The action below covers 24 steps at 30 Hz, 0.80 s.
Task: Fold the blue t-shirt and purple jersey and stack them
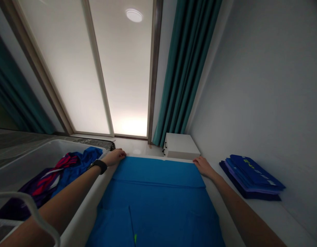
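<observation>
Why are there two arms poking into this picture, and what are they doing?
There's no robot here, just a person's bare hands. The camera is worn on the head, looking forward and down, so those arms are the wearer's own. A blue cloth lies spread on a white surface. The left hand, above a black wristband, and the right hand are at its far corners; pinching or pressing, I can't tell. On the left, a white tub holds crumpled clothes. On the right sits a folded stack, blue and purple.
</observation>
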Each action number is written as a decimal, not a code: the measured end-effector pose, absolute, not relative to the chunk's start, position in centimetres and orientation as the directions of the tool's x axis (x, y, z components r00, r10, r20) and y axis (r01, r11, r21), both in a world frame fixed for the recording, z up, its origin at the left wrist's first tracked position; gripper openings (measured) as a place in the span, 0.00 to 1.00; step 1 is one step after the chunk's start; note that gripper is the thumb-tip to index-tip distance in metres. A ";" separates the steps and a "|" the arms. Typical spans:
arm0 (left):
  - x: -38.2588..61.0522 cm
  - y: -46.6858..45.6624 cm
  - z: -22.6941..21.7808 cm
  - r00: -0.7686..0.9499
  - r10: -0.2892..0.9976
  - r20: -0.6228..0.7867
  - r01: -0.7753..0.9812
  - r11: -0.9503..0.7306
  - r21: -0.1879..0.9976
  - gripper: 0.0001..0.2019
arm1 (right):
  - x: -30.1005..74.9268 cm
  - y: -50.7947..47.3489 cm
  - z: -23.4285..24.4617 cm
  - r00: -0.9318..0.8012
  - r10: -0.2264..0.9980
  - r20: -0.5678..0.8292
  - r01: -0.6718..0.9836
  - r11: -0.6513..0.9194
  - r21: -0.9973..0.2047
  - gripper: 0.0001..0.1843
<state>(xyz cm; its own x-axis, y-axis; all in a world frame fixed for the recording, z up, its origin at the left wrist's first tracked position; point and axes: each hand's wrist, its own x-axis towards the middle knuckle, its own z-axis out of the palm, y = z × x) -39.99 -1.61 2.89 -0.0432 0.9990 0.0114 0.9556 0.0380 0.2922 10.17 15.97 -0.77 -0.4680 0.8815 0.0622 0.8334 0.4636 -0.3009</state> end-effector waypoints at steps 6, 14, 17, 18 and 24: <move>-39.7 -2.0 3.4 -0.079 0.997 -0.024 0.932 0.083 0.352 0.11 | 9.8 16.1 0.1 -0.454 0.891 -0.031 0.799 0.391 -0.456 0.09; -39.6 -2.2 4.8 -0.108 0.988 -0.111 0.887 0.146 0.438 0.15 | 10.6 15.1 1.7 -0.461 0.841 -0.284 0.745 0.193 -0.639 0.14; -39.5 -2.3 5.1 -0.087 0.977 -0.196 0.872 0.170 0.460 0.13 | 10.8 15.1 2.2 -0.475 0.803 -0.360 0.753 0.160 -0.638 0.07; -39.5 -2.4 5.2 -0.085 0.972 -0.218 0.869 0.179 0.461 0.12 | 10.8 15.2 2.4 -0.478 0.793 -0.379 0.760 0.155 -0.632 0.06; -39.5 -1.9 4.7 -0.149 0.964 -0.218 0.880 0.230 0.416 0.09 | 10.1 15.5 2.7 -0.457 0.793 -0.404 0.782 0.141 -0.607 0.08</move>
